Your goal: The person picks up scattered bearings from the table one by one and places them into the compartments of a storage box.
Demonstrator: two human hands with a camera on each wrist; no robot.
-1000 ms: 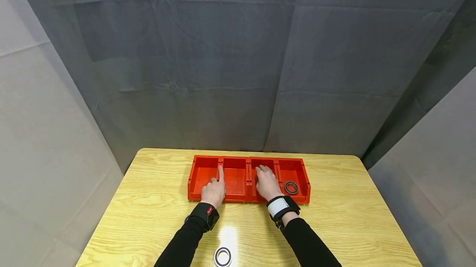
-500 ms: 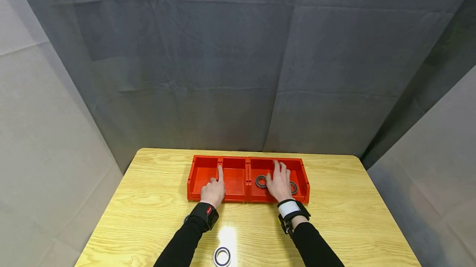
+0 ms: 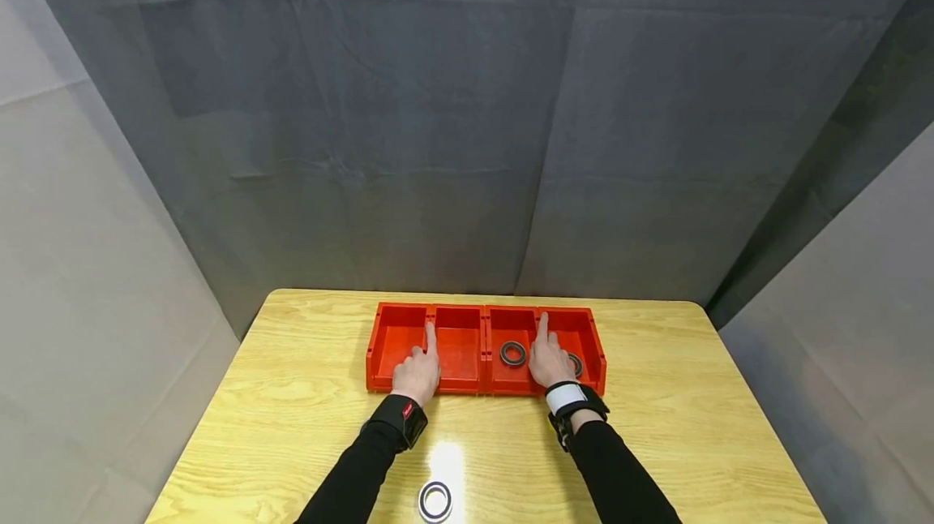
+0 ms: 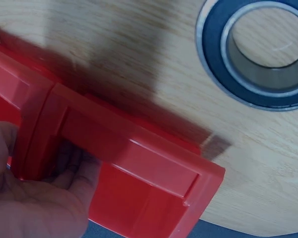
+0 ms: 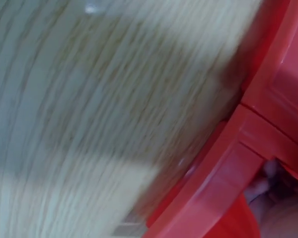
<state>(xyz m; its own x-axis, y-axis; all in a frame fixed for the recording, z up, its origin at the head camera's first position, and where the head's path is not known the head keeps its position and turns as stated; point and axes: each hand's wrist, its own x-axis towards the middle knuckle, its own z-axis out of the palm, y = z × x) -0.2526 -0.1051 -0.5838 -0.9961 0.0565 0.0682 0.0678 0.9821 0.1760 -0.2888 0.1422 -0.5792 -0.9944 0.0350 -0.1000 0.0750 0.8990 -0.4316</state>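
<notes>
Several red bins stand side by side in a row. My left hand (image 3: 417,374) lies over the walls where the two left bins (image 3: 397,337) meet, index finger straight along them. In the left wrist view, the fingers curl down around these walls. My right hand (image 3: 550,360) grips the adjoining walls of the two right bins (image 3: 580,325) likewise, its index finger pointing away. A dark-sealed ball bearing (image 3: 513,354) lies in the third bin from the left. Another bearing (image 3: 576,364) sits in the rightmost bin, partly hidden by my right hand.
On the wooden table (image 3: 693,427), a bearing (image 3: 434,501) lies near the front edge. A large bearing (image 4: 213,54) rests in front of the bins in the left wrist view. Grey cloth (image 3: 365,143) hangs behind the table, with pale cloth at both sides.
My right hand has left the third bin, where a bearing now shows, and moved right onto the walls between the two right bins. My left hand has stayed in place.
</notes>
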